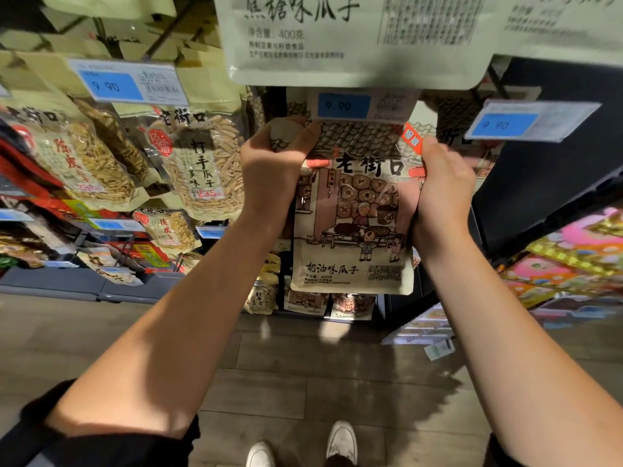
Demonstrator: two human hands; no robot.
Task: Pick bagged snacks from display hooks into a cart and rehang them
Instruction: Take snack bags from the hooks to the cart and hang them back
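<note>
The person is holding a sunflower seed bag (pixel 352 214) up between both hands, the left hand (pixel 269 163) gripping its upper left corner with fingers curled over the top edge and the right hand (pixel 445 183) clasping its upper right edge, so the bag is hanging down between the wrists just beneath a blue price tag (pixel 344 105) on the display. The bag is showing a beige front with a cartoon street-shop scene, black brush lettering, a red corner label and a tiled-roof print along its top.
</note>
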